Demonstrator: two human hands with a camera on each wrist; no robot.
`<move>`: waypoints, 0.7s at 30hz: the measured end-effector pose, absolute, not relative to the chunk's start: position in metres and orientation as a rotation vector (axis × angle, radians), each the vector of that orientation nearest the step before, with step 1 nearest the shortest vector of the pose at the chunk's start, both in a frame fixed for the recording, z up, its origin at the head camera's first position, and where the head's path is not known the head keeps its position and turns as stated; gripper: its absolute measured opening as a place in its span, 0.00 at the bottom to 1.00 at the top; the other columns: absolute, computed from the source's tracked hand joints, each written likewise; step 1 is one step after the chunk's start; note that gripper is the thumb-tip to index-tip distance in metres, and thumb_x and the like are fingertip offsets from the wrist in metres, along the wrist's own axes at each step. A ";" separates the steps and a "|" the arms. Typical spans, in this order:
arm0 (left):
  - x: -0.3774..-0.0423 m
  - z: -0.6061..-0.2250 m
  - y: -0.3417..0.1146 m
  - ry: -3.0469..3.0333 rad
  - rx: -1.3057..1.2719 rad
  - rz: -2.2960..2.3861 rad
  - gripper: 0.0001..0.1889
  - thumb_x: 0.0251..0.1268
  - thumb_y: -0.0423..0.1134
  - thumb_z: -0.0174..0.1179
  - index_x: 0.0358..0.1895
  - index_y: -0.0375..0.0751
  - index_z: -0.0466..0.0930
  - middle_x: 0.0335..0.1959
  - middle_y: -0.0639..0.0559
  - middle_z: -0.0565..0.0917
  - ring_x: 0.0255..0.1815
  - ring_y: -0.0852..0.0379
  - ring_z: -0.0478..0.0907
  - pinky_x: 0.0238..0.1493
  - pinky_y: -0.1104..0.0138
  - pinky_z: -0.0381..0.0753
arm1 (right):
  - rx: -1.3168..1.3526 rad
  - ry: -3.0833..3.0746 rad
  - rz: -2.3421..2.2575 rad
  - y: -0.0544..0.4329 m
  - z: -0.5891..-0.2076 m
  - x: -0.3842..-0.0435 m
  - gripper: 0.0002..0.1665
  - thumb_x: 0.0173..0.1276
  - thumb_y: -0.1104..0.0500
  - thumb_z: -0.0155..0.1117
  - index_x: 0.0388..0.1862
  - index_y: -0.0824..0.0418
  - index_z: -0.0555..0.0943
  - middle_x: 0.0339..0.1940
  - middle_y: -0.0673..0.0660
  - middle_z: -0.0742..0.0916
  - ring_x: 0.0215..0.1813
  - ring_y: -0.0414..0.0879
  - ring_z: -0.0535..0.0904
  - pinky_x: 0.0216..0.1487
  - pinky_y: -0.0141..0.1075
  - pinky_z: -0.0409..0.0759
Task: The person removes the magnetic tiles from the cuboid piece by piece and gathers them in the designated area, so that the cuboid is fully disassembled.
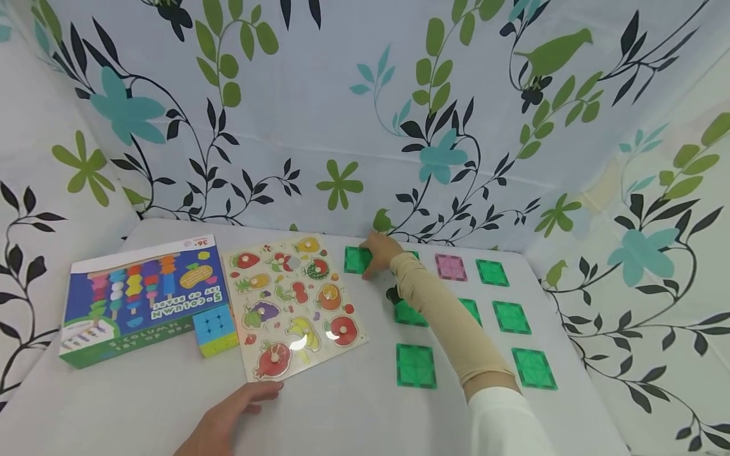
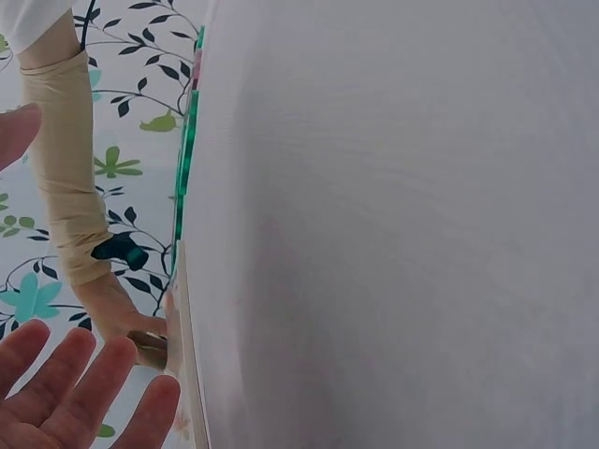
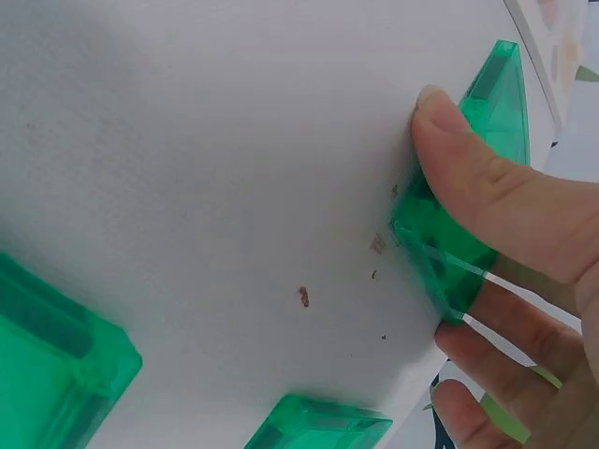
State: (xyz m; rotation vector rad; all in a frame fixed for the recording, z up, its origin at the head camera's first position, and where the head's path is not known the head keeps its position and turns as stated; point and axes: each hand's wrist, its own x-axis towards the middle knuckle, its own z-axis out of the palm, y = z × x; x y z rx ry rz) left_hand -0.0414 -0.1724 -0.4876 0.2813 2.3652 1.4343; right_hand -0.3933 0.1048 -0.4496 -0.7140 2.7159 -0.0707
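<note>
My right hand (image 1: 383, 251) reaches to the back of the table and pinches a green see-through magnetic tile (image 1: 355, 259). In the right wrist view the thumb lies on one edge of that tile (image 3: 501, 103) and the fingers are at its opposite edge. Low in the head view, my left hand (image 1: 225, 418) is just in front of the wooden fruit puzzle board (image 1: 299, 306). Its fingers are relaxed and hold nothing. The right forearm partly covers a green tile (image 1: 410, 313) and another green tile (image 1: 470, 309).
Around the right arm lie a pink tile (image 1: 450, 267) and more green tiles, one nearer the front (image 1: 416, 366). To the left are a bead-set box (image 1: 142, 285) and a puzzle cube (image 1: 215, 323). A leaf-patterned cloth (image 1: 285, 120) rises behind the table.
</note>
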 end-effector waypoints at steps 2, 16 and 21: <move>-0.043 -0.488 -0.175 2.374 0.304 1.422 0.44 0.55 0.52 0.77 0.74 0.57 0.62 0.71 0.51 0.76 0.61 0.67 0.74 0.54 0.72 0.82 | -0.720 2.720 -0.064 0.104 -0.448 -0.392 0.50 0.55 0.47 0.83 0.73 0.60 0.74 0.65 0.59 0.80 0.66 0.53 0.76 0.71 0.46 0.75; -0.047 -0.482 -0.177 2.374 0.268 1.369 0.44 0.55 0.55 0.76 0.74 0.61 0.62 0.72 0.55 0.74 0.62 0.63 0.75 0.55 0.70 0.82 | -0.668 2.782 -0.114 0.119 -0.455 -0.391 0.59 0.53 0.38 0.82 0.79 0.55 0.66 0.78 0.60 0.72 0.79 0.56 0.68 0.77 0.51 0.69; -0.049 -0.471 -0.173 2.500 0.145 1.286 0.45 0.51 0.62 0.76 0.73 0.60 0.65 0.71 0.57 0.75 0.59 0.56 0.79 0.53 0.71 0.84 | -0.650 2.888 -0.370 0.141 -0.444 -0.360 0.59 0.55 0.37 0.80 0.80 0.55 0.66 0.80 0.61 0.70 0.78 0.61 0.67 0.77 0.60 0.67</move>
